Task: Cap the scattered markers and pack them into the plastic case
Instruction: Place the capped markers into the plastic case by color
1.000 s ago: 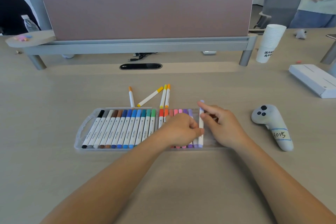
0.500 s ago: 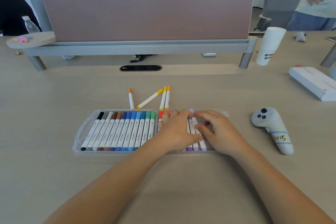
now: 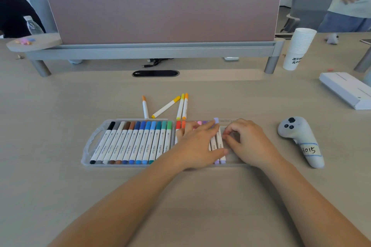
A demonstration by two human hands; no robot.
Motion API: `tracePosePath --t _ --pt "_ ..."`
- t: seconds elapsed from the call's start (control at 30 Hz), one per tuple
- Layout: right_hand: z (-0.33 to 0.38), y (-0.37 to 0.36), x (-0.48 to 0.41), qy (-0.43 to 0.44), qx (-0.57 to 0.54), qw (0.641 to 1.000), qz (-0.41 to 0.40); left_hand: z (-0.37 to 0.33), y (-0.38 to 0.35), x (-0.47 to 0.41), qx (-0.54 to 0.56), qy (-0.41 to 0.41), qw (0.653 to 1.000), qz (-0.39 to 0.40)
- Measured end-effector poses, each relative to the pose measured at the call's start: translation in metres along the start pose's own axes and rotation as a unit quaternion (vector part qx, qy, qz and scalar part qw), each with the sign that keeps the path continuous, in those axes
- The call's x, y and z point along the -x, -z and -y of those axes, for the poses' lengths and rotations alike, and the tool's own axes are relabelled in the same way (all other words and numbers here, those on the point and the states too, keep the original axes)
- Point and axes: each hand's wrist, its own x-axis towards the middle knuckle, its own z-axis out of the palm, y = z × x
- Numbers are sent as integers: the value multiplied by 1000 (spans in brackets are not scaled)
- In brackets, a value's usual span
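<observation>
Plastic case (image 3: 94,142): on the bench (image 3: 60,196), left half full of capped markers.
Loose markers (image 3: 165,107): four, just beyond the case.
Left hand (image 3: 197,144): fingers straight, flat on the right-half markers.
Lilac marker (image 3: 220,142): in the case, between the hands.
Right hand (image 3: 249,142): fingers curled beside it; grip unclear.

Clear plastic case (image 3: 90,142) flat, mostly filled; four capped markers (image 3: 165,107) loose just behind.

Bright, even indoor light; soft faint shadows; wide-angle bowing at edges; slightly soft background.
</observation>
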Motion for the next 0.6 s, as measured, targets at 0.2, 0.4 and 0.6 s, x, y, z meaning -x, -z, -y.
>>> tracePosePath --t 0.2,0.4,0.6 --pt "-1 -1 0 -4 -33 999 -6 4 0 -5 -48 -8 998 35" --pt "0 1 1 -2 -42 999 -14 11 -2 -8 -82 -8 996 41" --pt "-3 2 0 -41 59 997 -43 10 1 -8 -93 -9 995 39"
